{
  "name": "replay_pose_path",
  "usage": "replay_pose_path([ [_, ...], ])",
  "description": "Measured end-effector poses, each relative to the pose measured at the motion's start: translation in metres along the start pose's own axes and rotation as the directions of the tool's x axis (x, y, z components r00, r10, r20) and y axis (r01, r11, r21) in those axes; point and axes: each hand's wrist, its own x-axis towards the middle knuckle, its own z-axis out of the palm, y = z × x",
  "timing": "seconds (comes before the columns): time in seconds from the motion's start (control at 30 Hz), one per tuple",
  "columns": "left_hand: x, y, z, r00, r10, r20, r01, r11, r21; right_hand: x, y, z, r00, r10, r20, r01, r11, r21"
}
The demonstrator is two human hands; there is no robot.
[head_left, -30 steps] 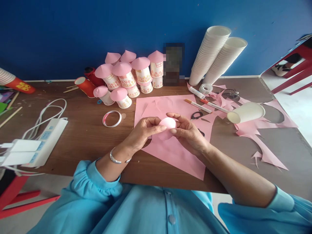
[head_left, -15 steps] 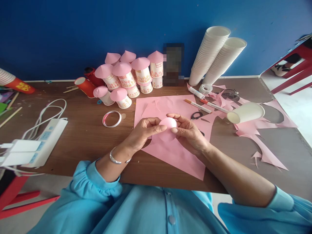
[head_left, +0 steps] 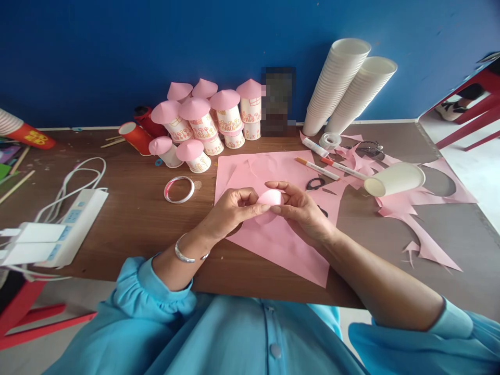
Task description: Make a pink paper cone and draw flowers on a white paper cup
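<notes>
A small round piece of pink paper (head_left: 270, 197) is held up between my two hands above a pink paper sheet (head_left: 291, 251). My left hand (head_left: 233, 208) grips its left edge, thumb in front and fingers behind. From the other side my right hand (head_left: 302, 211) pinches it the same way, the two thumb tips nearly meeting at its near edge. Black-handled scissors (head_left: 315, 183) lie on the sheet, partly behind my right hand. Whether the paper is folded or curved into a cone, I cannot tell.
Decorated paper cups with pink cone roofs (head_left: 195, 109) stand by the blue wall. A tape roll (head_left: 178, 189) and a power strip (head_left: 78, 229) lie left. To the right are markers (head_left: 318, 169), a lying white cup (head_left: 394, 179), pink scraps (head_left: 429, 229) and tall cup stacks (head_left: 336, 83).
The pink paper has tilted or bent, so its upper face looks flatter and narrower. My thumbs have drawn closer together along its near edge.
</notes>
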Motion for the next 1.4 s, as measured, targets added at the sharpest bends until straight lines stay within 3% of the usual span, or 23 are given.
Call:
replay_pose_path([
  [0.3,0.001,0.001,-0.006,0.995,0.104,0.005,-0.103,0.992,-0.072,0.001,-0.002,-0.001,0.999,0.005,-0.033,-0.004,0.999,0.05],
  [0.83,0.002,0.002,-0.008,0.995,0.071,-0.07,-0.07,0.997,0.019,0.001,0.0,-0.006,0.999,0.039,-0.025,-0.038,0.998,0.04],
  [1.1,0.002,0.001,-0.011,0.999,0.044,-0.02,-0.046,0.996,-0.079,0.002,0.0,-0.004,0.998,0.045,-0.045,-0.041,0.996,0.077],
  [1.4,0.003,0.002,-0.018,0.999,0.04,-0.018,-0.041,0.999,-0.022,0.002,-0.001,-0.004,0.997,0.005,-0.071,0.003,0.993,0.12],
])
